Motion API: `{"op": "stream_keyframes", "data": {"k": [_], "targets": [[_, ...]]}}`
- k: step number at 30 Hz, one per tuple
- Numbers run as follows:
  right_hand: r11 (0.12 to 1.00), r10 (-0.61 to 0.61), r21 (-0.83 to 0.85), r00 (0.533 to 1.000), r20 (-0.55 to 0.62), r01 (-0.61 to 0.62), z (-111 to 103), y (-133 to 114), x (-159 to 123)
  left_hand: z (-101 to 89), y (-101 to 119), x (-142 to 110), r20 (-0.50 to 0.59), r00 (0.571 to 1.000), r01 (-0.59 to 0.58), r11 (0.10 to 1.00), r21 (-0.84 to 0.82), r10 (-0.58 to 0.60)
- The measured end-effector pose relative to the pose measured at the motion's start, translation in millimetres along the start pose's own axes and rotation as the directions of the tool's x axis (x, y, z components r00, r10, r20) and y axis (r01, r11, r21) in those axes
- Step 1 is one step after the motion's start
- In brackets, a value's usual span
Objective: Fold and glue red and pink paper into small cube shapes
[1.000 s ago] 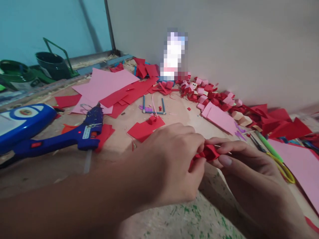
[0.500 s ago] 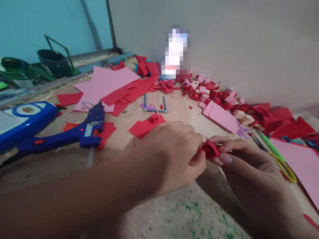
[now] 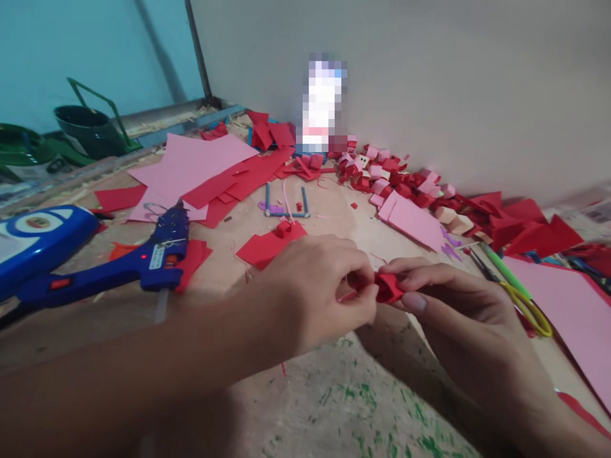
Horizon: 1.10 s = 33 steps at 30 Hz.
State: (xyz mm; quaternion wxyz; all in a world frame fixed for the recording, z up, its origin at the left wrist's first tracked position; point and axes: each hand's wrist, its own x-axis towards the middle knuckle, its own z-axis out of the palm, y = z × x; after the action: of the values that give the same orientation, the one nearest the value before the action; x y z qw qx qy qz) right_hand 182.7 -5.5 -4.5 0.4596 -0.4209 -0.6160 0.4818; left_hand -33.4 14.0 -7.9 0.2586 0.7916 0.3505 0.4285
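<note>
Between my hands is a small red folded piece (image 3: 388, 288), like craft foam or paper, with an open hollow facing me. My left hand (image 3: 322, 292) pinches its left end between thumb and curled fingers. The thumb and fingertips of my right hand (image 3: 470, 324) grip its right side. Just beyond my left hand, a little red cube (image 3: 284, 228) sits on a flat red sheet (image 3: 267, 247) on the table. Part of the held piece is hidden behind my fingers.
A blue glue gun (image 3: 165, 251) with its red light on lies left, beside a blue-white device (image 3: 45, 238). Pink sheets (image 3: 191, 162) lie behind. Red and pink cubes (image 3: 382, 172) pile along the wall. Yellow-handled scissors (image 3: 527, 308) lie right. A blurred bright screen (image 3: 322, 105) stands behind.
Both hands keep hold of the red piece. My left fingers have shifted toward its left end, showing more of it. The view has swung slightly right. A thin red strip shows below my left forearm.
</note>
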Motion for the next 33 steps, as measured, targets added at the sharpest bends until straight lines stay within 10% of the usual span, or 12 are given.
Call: {"op": "stream_keyframes", "data": {"k": [10, 19, 33], "targets": [[0.973, -0.002, -0.231, 0.996, -0.091, -0.019, -3, -14, 3, -23.3, 9, 2, 0.022, 0.997, 0.069, 0.992, 0.108, -0.072], [0.848, -0.152, -0.523, 0.986, -0.074, 0.092, 10, -39, -7, -29.1, -6, 7, 0.453, 0.861, 0.211, 0.972, 0.100, -0.233], [0.797, -0.192, -0.532, 0.955, 0.227, 0.286, 5, -40, -10, -9.1, -9, -10, 0.368, 0.928, 0.040, 0.997, 0.062, -0.060]]}}
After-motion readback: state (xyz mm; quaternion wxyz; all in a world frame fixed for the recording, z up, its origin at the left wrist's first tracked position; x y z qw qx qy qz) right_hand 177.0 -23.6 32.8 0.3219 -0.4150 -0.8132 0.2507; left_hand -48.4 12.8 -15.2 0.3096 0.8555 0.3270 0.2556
